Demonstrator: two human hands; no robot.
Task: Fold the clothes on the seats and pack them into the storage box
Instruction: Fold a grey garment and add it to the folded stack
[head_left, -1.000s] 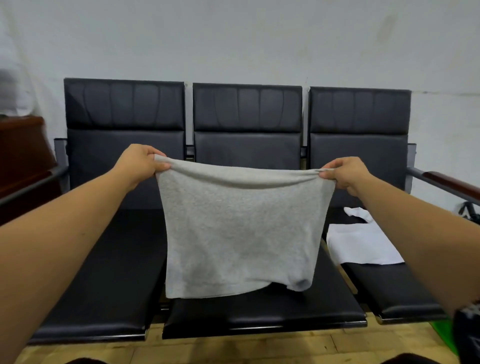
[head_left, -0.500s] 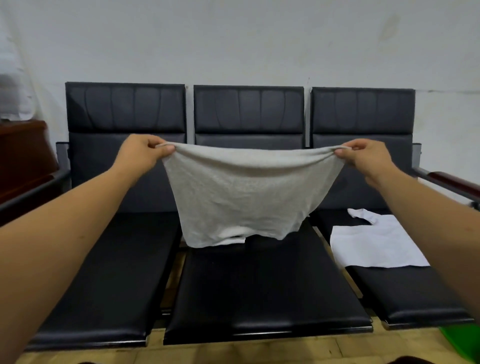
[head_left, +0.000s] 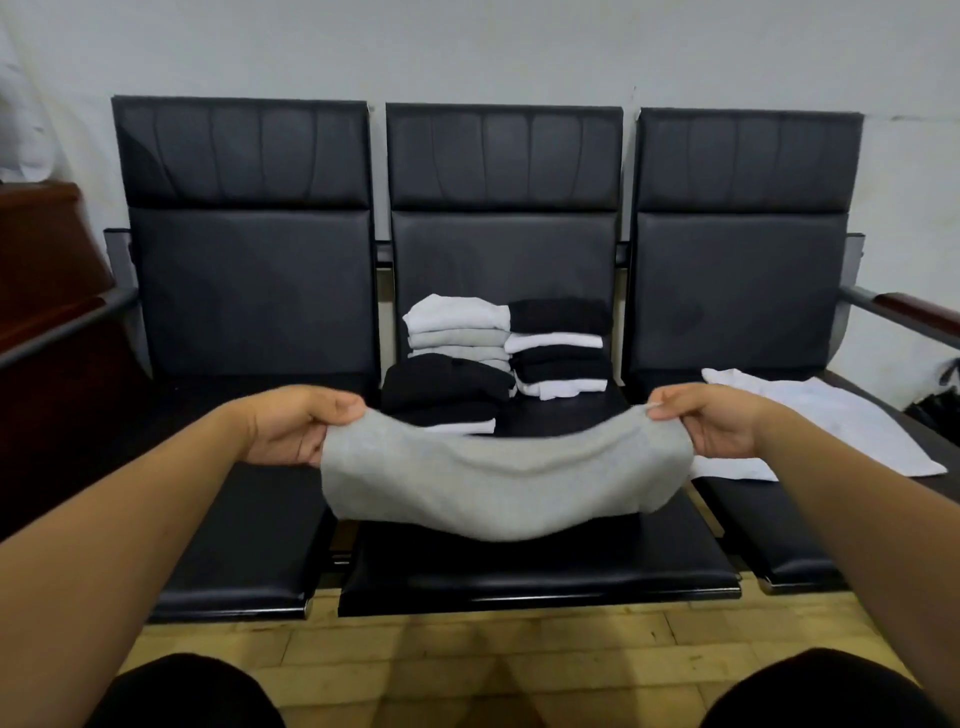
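Head view, the only one supplied. The left hand (head_left: 291, 431) and the right hand (head_left: 719, 423) each pinch one upper corner of a grey garment (head_left: 498, 483); both grips are closed on the cloth, thumbs on top, fingers curled beneath. The garment hangs between them over the front of the middle seat (head_left: 540, 577), its top edge sagging in the centre and its lower fold resting on or just above the cushion; contact cannot be confirmed.

Handling, as judged: soft knit, light, fully limp, no stiffness of its own. It should not slip from a pinch, but it will droop wherever unsupported. Best held at the two corners, as now, or along a folded edge, and laid flat on the cushion before further folding.

Count:
- Seats: three in a row.
- Folded stacks at the back of the middle seat: three — a black-topped stack (head_left: 447, 387) in front, a white-and-grey stack (head_left: 457, 327) behind it, and a black-and-white stack (head_left: 558, 348) to its right. Items per stack cannot be counted reliably.
- Unfolded: one white garment (head_left: 831, 415) spread on the right-hand seat.
- Storage box: not in view.
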